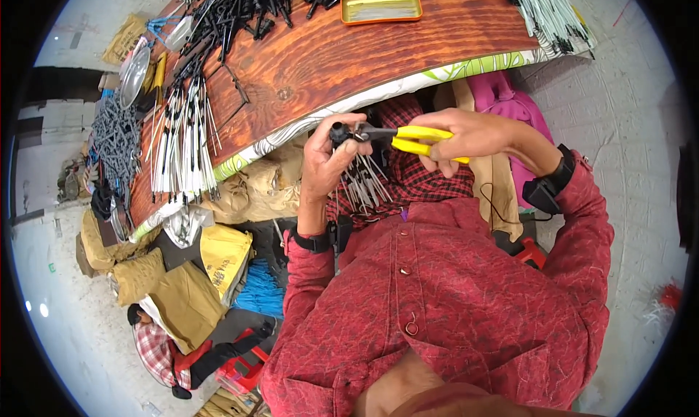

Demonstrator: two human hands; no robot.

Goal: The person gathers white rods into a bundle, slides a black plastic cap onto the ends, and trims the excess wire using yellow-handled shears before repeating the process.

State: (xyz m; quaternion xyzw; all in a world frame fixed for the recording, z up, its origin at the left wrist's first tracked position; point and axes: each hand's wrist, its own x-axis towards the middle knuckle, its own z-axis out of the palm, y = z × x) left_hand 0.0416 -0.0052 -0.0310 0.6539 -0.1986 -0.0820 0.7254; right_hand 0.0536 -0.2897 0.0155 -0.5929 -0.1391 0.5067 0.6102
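My left hand (324, 161) is closed around the black round end of what looks like an umbrella frame (340, 132). Thin white ribs (366, 186) of the frame fan out below that hand, over my lap. In my right hand (482, 132) is a pair of pliers (428, 137) with yellow handles, the fingers wrapped round the grips. The metal jaws reach left to the frame's black end, at my left fingertips. Whether the jaws are clamped on a part is too small to tell.
The wooden table (306, 71) ahead bears dark frame parts (244, 6), an orange-rimmed tin (381, 7) of thin pins, and white rib bundles (186, 140). Sacks (182, 304) and blue rods (260, 290) lie left on the floor. Another person (164, 348) sits at lower left.
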